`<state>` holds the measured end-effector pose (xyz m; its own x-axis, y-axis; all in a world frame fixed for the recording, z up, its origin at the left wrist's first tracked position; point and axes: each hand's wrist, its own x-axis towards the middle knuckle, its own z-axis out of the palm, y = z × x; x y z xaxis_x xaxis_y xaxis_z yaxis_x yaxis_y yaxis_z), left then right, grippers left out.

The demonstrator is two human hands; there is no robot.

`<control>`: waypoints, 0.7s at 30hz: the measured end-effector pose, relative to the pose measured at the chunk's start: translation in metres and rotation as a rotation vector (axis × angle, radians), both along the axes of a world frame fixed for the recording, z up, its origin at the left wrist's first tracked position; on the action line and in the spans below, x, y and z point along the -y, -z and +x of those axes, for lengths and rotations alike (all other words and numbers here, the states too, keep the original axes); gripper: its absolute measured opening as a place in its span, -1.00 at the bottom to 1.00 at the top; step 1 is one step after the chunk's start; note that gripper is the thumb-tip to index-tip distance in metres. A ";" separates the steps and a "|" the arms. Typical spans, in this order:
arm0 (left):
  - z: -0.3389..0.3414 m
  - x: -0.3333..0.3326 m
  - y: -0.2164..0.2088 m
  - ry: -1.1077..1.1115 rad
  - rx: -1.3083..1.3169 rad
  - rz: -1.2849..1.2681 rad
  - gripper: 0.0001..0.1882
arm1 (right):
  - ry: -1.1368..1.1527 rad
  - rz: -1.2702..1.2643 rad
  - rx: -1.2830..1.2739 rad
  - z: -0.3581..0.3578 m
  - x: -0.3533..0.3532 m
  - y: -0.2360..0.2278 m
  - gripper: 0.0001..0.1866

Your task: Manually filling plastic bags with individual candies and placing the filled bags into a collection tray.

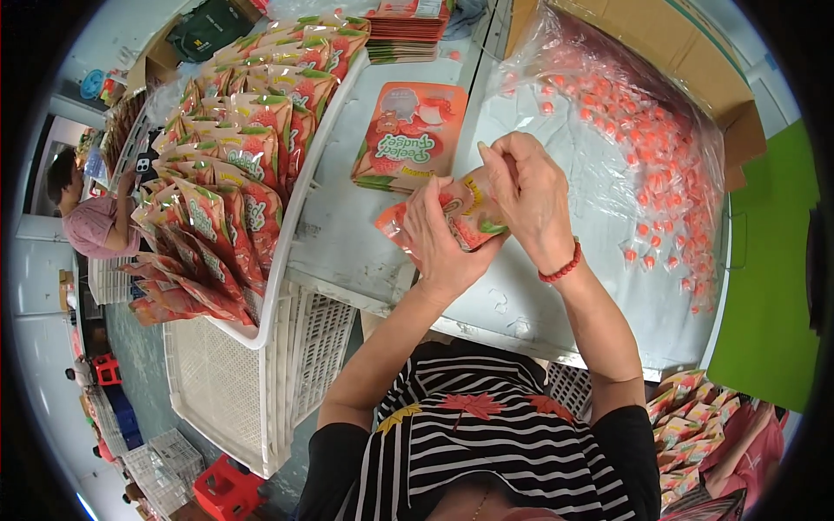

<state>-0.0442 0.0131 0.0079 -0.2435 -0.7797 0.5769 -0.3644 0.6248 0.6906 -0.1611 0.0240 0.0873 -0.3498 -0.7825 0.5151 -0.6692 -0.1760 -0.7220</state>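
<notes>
Table: a white worktop, scuffed, ran across the middle.
Floor: grey-green at lower left, bright green at right.
Crates: stacked white lattice crates leaned beside the table.
Box: a brown cardboard carton stood at upper right.

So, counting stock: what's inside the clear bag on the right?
The clear bag holds loose small orange-red wrapped candies, mostly along its far and right side. Its base under the plastic folds is hidden.
</notes>
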 end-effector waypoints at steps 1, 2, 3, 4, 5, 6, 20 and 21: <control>0.001 0.001 0.001 0.002 -0.001 0.004 0.08 | 0.002 0.004 -0.001 0.000 -0.002 0.003 -0.82; 0.001 0.004 0.001 -0.008 -0.025 0.001 0.06 | 0.028 0.036 0.177 0.000 -0.003 0.005 -0.83; 0.001 0.005 0.001 -0.020 -0.049 -0.003 0.05 | 0.053 0.067 0.355 -0.001 -0.004 0.006 -0.84; 0.000 0.007 0.000 -0.019 -0.052 -0.001 0.05 | 0.054 0.068 0.352 -0.005 -0.003 0.005 -0.84; -0.001 0.009 -0.002 -0.045 -0.023 -0.026 0.03 | 0.061 0.149 0.394 -0.011 -0.002 0.003 -0.85; 0.000 0.009 -0.002 -0.073 0.010 -0.049 0.02 | 0.068 0.232 0.438 -0.012 -0.001 0.003 -0.86; -0.010 -0.004 0.006 0.055 -0.021 0.025 0.07 | -0.177 0.213 -0.251 0.024 0.016 -0.013 -0.80; -0.008 -0.001 0.007 0.038 -0.026 0.039 0.08 | -0.180 0.211 -0.256 0.026 0.017 -0.016 -0.80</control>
<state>-0.0525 0.0138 0.0006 -0.2589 -0.7920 0.5529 -0.3225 0.6104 0.7234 -0.1350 0.0067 0.1035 -0.0778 -0.9180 0.3888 -0.8044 -0.1726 -0.5684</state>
